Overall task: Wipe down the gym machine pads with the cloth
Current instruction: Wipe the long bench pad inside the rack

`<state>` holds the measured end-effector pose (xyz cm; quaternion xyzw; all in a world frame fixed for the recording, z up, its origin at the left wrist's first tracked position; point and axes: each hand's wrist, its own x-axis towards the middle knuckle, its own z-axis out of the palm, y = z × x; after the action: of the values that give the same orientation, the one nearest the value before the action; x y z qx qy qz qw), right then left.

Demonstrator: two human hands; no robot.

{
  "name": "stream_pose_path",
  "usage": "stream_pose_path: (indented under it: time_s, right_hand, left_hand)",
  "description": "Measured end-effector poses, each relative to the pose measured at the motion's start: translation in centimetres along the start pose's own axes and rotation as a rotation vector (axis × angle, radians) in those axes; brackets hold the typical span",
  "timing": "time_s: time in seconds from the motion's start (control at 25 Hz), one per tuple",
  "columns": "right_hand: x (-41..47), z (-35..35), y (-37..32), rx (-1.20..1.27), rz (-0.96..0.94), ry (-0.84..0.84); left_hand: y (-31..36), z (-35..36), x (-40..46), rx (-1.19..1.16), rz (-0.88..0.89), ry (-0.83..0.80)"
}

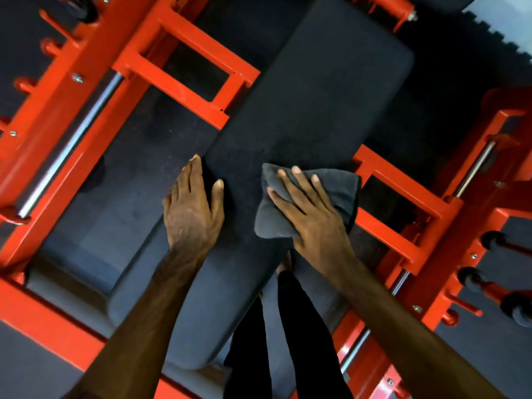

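The pad [311, 105] is covered in matt black fine-grained upholstery, the cloth [336, 188] is soft grey terry, and the frame [184, 67] is glossy red-painted metal.

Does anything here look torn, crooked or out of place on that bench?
Nothing stands out. The black pad looks whole, with no visible tears. The right hand presses a grey cloth flat on it; the left hand rests at its edge.

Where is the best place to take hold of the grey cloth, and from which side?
Take the cloth by its raised far-left corner, from above. That corner lifts off the pad, while the right hand presses the rest flat.
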<state>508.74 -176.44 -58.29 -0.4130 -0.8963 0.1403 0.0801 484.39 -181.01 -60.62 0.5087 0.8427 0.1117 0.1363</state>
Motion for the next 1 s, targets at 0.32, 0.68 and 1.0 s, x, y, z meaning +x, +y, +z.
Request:
stream_pose_path:
  time_s: [0.32,0.68,1.0]
  right_hand:
    - [9.9,1.1,-2.2,-0.014,0.166,0.034]
    - [12.1,0.4,-0.5,-0.065,0.257,0.047]
    - [10.0,-0.7,3.3,-0.062,-0.173,-0.067]
  left_hand:
    - [-0.2,0.1,-0.1,0.025,-0.004,0.008]
    - [0.2,-0.3,0.0,0.015,-0.022,-0.037]
    - [0.2,-0.8,-0.1,-0.025,-0.042,-0.064]
